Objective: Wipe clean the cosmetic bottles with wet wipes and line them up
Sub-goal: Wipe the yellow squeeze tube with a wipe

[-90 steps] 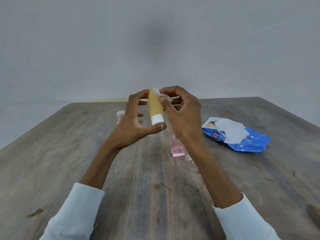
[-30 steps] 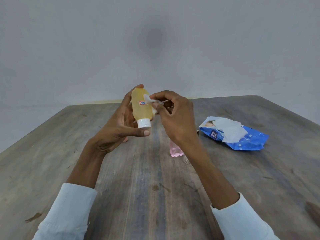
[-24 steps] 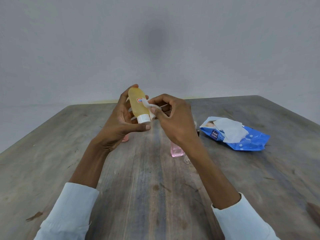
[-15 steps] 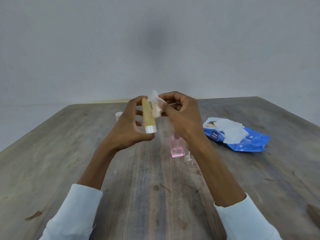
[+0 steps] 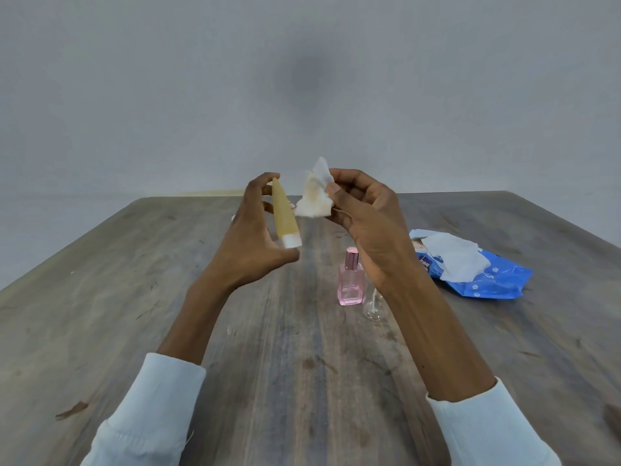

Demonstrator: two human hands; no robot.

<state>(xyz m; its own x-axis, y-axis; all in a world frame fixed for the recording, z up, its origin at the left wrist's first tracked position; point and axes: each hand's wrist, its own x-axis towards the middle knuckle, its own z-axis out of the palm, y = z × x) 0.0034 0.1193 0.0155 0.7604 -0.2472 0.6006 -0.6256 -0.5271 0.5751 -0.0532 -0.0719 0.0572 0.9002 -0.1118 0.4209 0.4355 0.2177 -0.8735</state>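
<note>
Two hands work above a broad wooden surface [image 5: 134, 297], lifted clear of it, probably so the bottle can be turned and reached on every side. Off to the right lies a blue wet-wipe pack [image 5: 487, 280], a fresh sheet pulled up from its opening, near enough for the next wipe. The left hand [image 5: 250, 245] clamps a yellow tube bottle [image 5: 284, 213] end to end, a fingertip on its narrow tail and the thumb under its white cap, which leaves the body bare for wiping. Its long axis runs nearly upright, slightly tilted, cap pointing down and toward the person, tail up and away. The right hand [image 5: 366, 216] pinches a crumpled wet wipe [image 5: 314, 196], stained yellowish, just beside the tube; whether they touch I cannot tell. Below stands a pink perfume bottle [image 5: 351, 280], upright, and just beside it a small clear bottle [image 5: 373, 306], partly hidden by the right forearm.
</note>
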